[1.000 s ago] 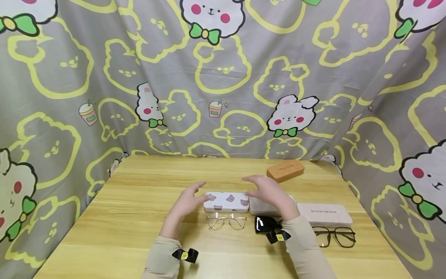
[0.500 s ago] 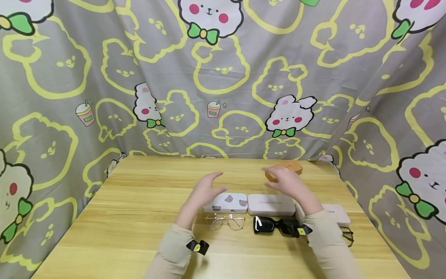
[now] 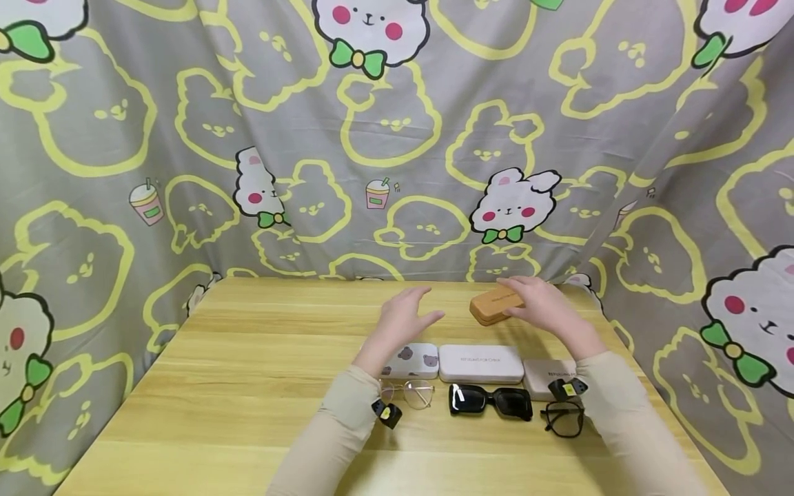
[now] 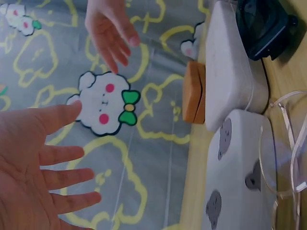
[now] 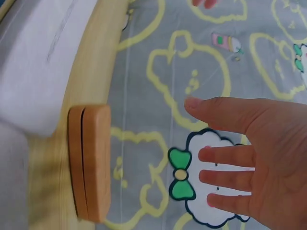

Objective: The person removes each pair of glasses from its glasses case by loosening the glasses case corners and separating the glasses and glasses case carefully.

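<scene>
My right hand (image 3: pixel 546 303) hovers by the orange-brown glasses case (image 3: pixel 493 306) at the back right, covering its right end in the head view. In the right wrist view that hand (image 5: pixel 259 158) has its fingers extended, apart from the closed case (image 5: pixel 96 163). The left hand (image 3: pixel 403 318), holding nothing, is above and behind the white bear-print glasses case (image 3: pixel 418 359). Its fingers (image 4: pixel 67 155) are spread straight in the left wrist view. The left forearm hides part of the bear-print case and of the thin-rimmed eyeglasses (image 3: pixel 418 394) in front of it.
A pale glasses case (image 3: pixel 480 364) lies in the middle of the row, with black sunglasses (image 3: pixel 490 401) before it. On the right, another pale case (image 3: pixel 546 377) and black-framed eyeglasses (image 3: pixel 563 419) are partly behind the right forearm. A patterned curtain (image 3: pixel 298 138) surrounds the wooden table (image 3: pixel 217 386).
Both hands have moved right and farther back, the right from over the middle pale case to the orange-brown case. The sunglasses and middle case are now uncovered. The cases and glasses stay in place.
</scene>
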A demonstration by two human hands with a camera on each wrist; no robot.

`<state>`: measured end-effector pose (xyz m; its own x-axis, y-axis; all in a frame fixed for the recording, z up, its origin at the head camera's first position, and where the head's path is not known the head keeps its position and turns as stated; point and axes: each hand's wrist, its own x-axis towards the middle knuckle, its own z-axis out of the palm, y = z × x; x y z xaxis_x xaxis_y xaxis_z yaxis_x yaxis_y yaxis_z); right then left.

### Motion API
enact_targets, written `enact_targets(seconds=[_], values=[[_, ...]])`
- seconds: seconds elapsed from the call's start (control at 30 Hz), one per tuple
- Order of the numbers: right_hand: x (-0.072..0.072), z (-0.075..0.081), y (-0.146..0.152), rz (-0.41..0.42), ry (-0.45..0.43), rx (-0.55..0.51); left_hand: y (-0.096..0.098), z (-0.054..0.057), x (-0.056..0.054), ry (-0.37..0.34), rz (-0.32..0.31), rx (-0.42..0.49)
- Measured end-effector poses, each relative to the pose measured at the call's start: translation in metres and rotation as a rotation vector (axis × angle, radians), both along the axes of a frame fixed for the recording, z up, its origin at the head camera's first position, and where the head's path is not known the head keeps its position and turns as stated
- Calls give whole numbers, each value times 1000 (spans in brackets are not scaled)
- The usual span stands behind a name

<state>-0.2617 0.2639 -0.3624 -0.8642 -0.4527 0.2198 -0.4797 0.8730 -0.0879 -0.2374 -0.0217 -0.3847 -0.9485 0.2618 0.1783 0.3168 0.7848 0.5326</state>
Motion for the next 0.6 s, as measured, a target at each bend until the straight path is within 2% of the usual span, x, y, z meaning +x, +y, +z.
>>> enact_targets(seconds=[0.13, 0.33, 0.6], values=[[-5, 2, 5, -26, -4, 42, 11, 1, -9, 24, 0, -18], [-16, 1, 13, -16, -33, 59, 23, -1, -22, 39, 9, -45], [-35, -10, 29, -18, -116, 58, 46, -6, -45, -5, 15, -63]])
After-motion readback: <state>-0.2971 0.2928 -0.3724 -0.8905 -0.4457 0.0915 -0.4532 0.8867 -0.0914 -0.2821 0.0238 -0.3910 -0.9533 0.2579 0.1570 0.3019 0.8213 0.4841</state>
